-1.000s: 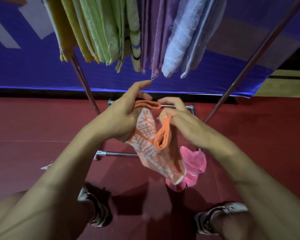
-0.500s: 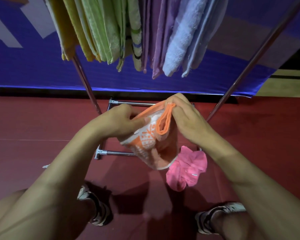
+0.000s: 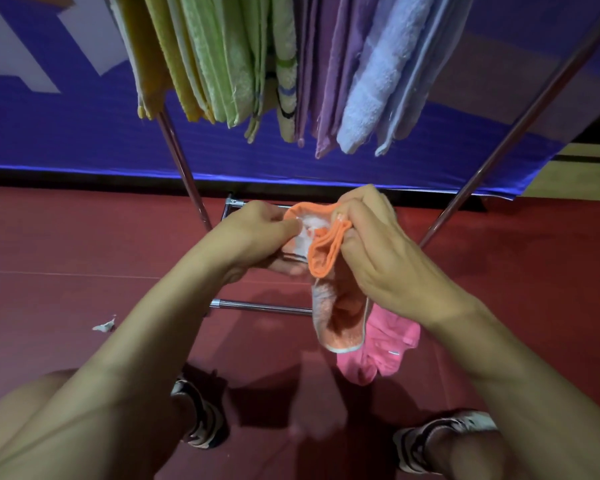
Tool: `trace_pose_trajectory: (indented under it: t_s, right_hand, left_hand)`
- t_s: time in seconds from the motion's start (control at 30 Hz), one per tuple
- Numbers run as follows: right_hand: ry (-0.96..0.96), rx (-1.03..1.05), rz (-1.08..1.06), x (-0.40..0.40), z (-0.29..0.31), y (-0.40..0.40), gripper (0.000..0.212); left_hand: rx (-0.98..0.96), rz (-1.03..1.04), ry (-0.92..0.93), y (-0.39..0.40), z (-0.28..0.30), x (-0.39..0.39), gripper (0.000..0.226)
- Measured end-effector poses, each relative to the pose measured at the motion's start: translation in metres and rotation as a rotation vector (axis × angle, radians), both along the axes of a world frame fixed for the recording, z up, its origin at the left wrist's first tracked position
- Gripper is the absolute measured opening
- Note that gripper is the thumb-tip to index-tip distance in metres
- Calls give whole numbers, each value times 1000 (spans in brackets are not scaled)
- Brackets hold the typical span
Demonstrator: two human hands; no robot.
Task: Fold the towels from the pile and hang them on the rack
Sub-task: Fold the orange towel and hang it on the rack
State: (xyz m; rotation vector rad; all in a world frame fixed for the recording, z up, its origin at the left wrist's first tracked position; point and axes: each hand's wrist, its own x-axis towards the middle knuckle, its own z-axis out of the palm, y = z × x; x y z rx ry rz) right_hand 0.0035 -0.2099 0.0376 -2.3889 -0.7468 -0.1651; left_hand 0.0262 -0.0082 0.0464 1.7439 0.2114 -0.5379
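Note:
An orange and white towel point(image 3: 336, 306) hangs between both hands at the centre of the head view. My left hand point(image 3: 253, 237) pinches its white left part, and my right hand point(image 3: 378, 251) grips the bunched orange hem. The lower end dangles loose above the floor. A pink towel point(image 3: 388, 351) lies crumpled on the red floor just below and right of it. The metal rack point(image 3: 184, 168) stands in front of me, with several folded towels point(image 3: 361, 84) in yellow, green, purple and pale blue hung across its top.
The rack's lower bars point(image 3: 257, 308) cross the floor under my hands, and its right leg point(image 3: 499, 150) slants up to the right. A blue banner point(image 3: 66, 133) lines the wall behind. My two feet point(image 3: 201, 420) stand on the red floor; a white scrap point(image 3: 104, 326) lies at left.
The towel has been turned and gathered: its orange hem is now bunched in my right hand, the patterned face has folded inward, and the lower end hangs further down.

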Motion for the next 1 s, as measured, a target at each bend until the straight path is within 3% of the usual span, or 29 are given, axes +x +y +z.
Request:
trace_pose_trajectory:
  t_s: [0.4,0.53,0.63,1.0]
  right_hand:
    - [132,70,117,-16,9,1,20]
    - [97,62,115,-12,4,-1,25]
    - [67,75,96,-10,6,-5,26]
    - [68,38,71,-11,8,-8,15]
  left_hand:
    - [-85,104,-140,-11,-6,0,30]
    - [-344,21,55,-6,6,3,27]
    - [-445,-37,86,1,7,3,24]
    - [-346,82,50,1,2,5,18]
